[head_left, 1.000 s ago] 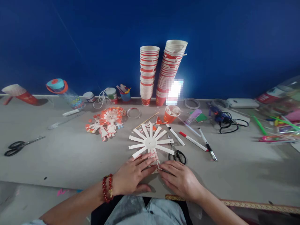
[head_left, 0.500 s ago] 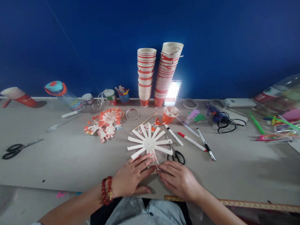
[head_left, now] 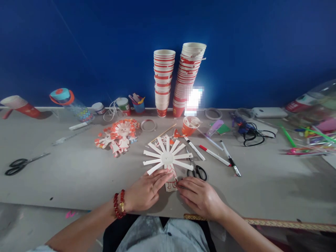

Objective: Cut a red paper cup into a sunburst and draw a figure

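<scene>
In front of me lies a paper cup cutout, its white strips fanned out like rays from a round middle. Its lower flap carries a figure drawn in red line, with a skirt and legs showing. My left hand rests on the flap's left and upper part, fingers stretched out and partly under the strips. At the flap's right edge, my right hand has its fingers curled together on the paper; the thumb is hidden. Black-handled scissors lie just beyond the right hand, partly under the strips.
Two tall paper cup stacks stand by the blue wall. Finished-looking paper figures lie at left, and more scissors farther left. Right of centre are a red marker, a black pen, a scrap-filled cup and a glue gun.
My left hand has slid up and its fingers have drawn together, uncovering the drawn skirt and legs. My right hand stays at the flap's right edge. The view has shifted slightly.
</scene>
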A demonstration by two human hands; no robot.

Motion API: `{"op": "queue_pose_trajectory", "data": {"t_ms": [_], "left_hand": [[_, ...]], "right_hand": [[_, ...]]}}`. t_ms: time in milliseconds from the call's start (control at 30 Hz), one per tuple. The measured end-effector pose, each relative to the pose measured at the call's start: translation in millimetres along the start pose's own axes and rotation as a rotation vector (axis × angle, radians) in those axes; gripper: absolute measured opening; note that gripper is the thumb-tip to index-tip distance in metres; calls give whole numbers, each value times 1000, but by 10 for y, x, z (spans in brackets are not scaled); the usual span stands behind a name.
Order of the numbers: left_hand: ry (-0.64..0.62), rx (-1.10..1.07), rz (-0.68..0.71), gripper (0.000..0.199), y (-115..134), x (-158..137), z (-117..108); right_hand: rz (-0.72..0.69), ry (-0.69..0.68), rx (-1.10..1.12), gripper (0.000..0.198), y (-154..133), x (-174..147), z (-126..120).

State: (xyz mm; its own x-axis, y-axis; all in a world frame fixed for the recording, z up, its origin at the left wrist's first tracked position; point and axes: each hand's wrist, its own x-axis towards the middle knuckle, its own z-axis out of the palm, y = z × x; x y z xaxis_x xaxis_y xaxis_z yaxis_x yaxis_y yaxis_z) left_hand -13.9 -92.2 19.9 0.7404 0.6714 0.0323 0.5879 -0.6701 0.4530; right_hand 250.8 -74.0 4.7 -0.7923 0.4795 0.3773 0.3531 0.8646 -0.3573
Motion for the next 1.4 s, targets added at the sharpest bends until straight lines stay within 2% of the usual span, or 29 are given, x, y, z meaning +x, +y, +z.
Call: {"op": "queue_pose_trajectory", "data": {"t_ms": [200,433,700,967,1400], "left_hand": [[-41,110,18,65,48,45,-20],[-13,149,26,57,59,34,13],[-29,154,13,59,68,40,-8],[-3,211,-16,62,104,28,46],[-6,198,52,65,58,23,69]], "right_hand": [[3,14,-6,22,12,-23,24],[10,22,-23,21,-2,-12,13],[11,28,-46,23,-5,-14,10],[21,-27,-78,23,-5,-15,-5],[35,-30,-77,22,-5,-13,13]]}}
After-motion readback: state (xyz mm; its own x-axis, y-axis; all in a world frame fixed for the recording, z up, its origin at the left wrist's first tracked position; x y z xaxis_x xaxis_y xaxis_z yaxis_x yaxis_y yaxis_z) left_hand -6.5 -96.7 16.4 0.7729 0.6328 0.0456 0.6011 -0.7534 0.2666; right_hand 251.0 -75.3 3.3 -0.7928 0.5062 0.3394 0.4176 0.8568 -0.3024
